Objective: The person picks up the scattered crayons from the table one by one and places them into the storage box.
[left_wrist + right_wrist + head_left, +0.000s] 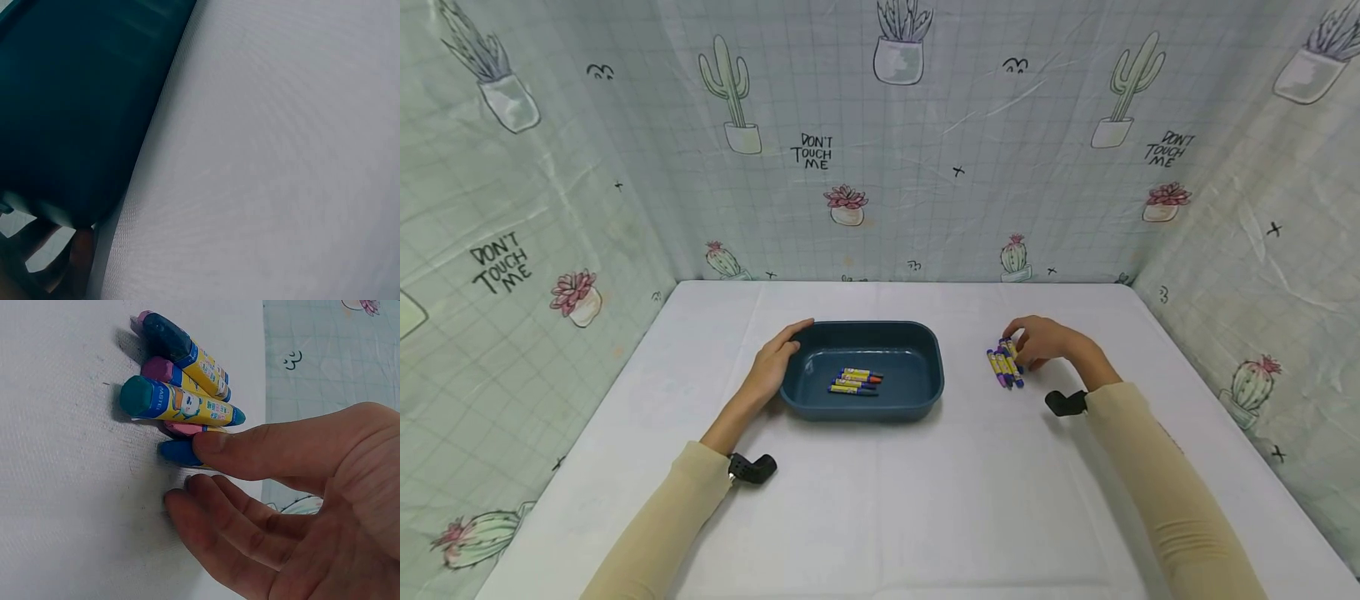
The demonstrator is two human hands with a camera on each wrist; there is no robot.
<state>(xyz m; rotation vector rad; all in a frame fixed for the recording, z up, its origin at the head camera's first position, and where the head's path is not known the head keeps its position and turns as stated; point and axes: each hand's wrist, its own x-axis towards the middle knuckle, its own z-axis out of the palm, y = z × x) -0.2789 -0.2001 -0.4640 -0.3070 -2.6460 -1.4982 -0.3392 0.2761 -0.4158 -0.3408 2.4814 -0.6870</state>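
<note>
A dark blue tray (865, 412) sits on the table, with several yellow-wrapped oil pastels (854, 382) lying inside it. My left hand (769, 368) grips its left end, the thumb over the rim; the left wrist view shows fingers against the tray's outer side. To the right of the tray lies a small pile of oil pastels (1002, 367), where my right hand (1043, 340) reaches in. In the right wrist view, the thumb touches or overlaps a blue oil pastel (178, 452), while the curved fingers stay apart from it. A teal-ended oil pastel (187, 407) lies across the others.
The white table (925, 508) carries the tray and the pile. A patterned cloth (958, 208) with cacti hangs behind the table and along both sides. Black wrist cameras are strapped on both forearms.
</note>
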